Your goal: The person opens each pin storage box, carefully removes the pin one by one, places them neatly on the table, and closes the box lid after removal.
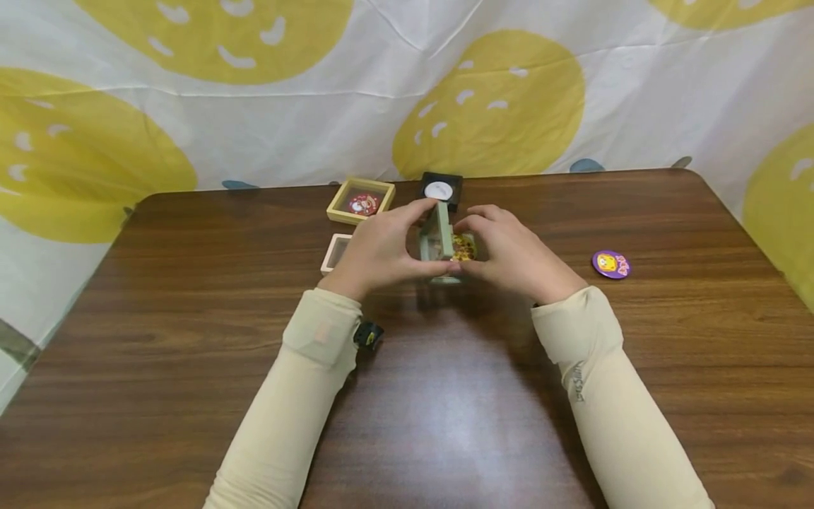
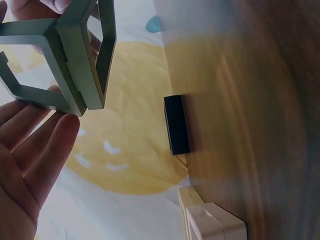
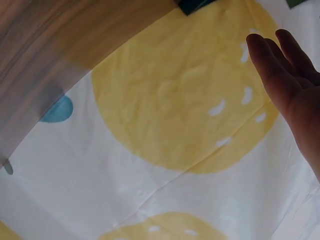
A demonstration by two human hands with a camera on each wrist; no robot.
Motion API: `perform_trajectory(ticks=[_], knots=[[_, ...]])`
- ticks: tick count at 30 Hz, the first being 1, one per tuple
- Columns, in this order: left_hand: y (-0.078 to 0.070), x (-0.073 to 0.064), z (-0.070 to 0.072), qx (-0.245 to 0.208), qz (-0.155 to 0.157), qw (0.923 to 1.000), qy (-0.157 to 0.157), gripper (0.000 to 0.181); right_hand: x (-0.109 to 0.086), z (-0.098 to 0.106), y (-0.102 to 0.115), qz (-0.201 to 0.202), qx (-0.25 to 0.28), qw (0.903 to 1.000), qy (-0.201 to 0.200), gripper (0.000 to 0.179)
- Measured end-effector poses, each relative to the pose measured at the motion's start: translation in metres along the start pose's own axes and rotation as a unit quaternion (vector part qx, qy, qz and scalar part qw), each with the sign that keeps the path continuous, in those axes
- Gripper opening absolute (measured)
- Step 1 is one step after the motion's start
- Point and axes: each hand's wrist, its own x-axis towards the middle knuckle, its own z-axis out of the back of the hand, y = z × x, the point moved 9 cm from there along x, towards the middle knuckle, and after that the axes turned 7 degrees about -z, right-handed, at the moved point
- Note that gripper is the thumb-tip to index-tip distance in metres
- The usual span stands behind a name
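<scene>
A pale green hinged display frame (image 1: 444, 237) stands parted between my hands, with one half raised upright. My left hand (image 1: 388, 247) grips it, the index finger at the upper edge and the thumb low down. On the other side, my right hand (image 1: 511, 251) holds the frame between thumb and fingers, around a yellow patterned badge (image 1: 465, 247). That badge lies against the frame's lower half and is partly covered by the fingers. In the left wrist view, the green frame (image 2: 75, 62) shows its two halves at an angle; only a corner enters the right wrist view.
On the brown table (image 1: 254, 297), a yellow frame (image 1: 343, 212) with a red badge and a black frame (image 1: 454, 182) with a white disc stand at the back. A pale frame (image 1: 335, 251) is partly behind my left hand. A purple badge (image 1: 612, 264) lies right.
</scene>
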Motion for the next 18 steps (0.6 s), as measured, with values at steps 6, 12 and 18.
perform_trajectory(ticks=[6,12,18], knots=[[-0.001,0.001,0.002,0.012,-0.003,0.9999,-0.001,0.085,-0.004,0.015,-0.011,-0.021,0.011,0.9997,-0.004,0.048],[0.001,0.001,0.000,0.013,0.003,0.9999,0.006,0.085,-0.007,0.022,-0.019,-0.034,0.015,0.9992,-0.015,0.047],[0.001,0.000,0.001,0.012,0.001,0.9999,0.004,0.084,-0.008,0.025,-0.027,-0.046,0.014,0.9987,-0.017,0.047]])
